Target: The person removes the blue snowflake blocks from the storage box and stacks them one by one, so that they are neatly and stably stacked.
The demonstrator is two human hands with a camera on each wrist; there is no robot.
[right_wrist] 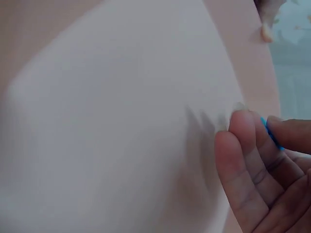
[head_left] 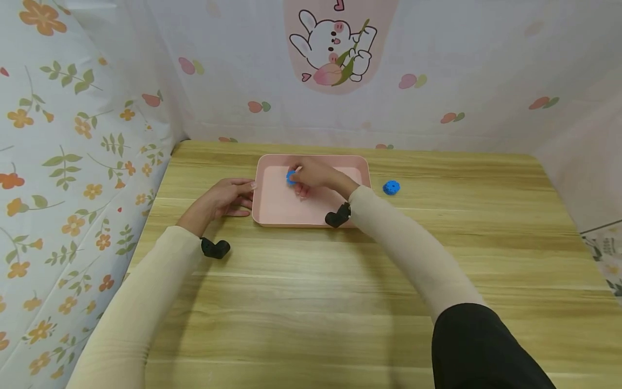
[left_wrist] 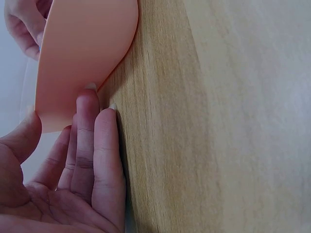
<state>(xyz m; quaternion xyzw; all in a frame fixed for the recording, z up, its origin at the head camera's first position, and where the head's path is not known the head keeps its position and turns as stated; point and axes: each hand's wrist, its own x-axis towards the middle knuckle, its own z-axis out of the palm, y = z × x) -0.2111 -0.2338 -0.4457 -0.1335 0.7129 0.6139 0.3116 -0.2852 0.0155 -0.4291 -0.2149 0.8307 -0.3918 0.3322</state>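
A shallow pink tray (head_left: 311, 218) lies on the wooden table. At its left end, my left hand (head_left: 224, 198) holds the rim, thumb over the edge and the other fingers against the outer wall (left_wrist: 87, 58). Above the tray's left half, my right hand (head_left: 313, 174) pinches a small round blue piece (head_left: 291, 178) between thumb and fingertips. Only a thin blue edge (right_wrist: 272, 133) of it shows in the right wrist view; the fingers hide the rest. A second blue piece (head_left: 391, 187), round with small dark holes, lies on the table right of the tray.
The wooden table (head_left: 272, 302) stretches in front and to the right. A white printed cloth (head_left: 233, 65) hangs behind it, and a flowered cloth (head_left: 87, 162) hangs at the left. A black wrist mount (head_left: 338, 215) overlaps the tray's front rim.
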